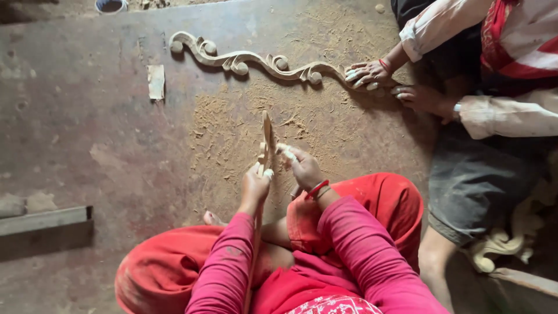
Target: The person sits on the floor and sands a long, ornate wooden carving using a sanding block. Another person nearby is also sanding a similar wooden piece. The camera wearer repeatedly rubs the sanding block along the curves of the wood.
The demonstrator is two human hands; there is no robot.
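Pale, unfinished wood makes up the long carved strip that the person holds on edge over the sawdust-strewn floor, its lower end running down between the pink sleeves toward the lap. It looks light and stiff but thin, so the carved edges would likely chip or snap under bending; the plain middle stretch seems the safest place to take hold. The left hand is closed around the strip from the side, fingers curled together on it. The right hand touches it just above, fingers bent close, though whether they pinch the wood or a small piece of abrasive I cannot tell. Well apart, another person's hands rest on a long scrolled wooden carving lying flat.
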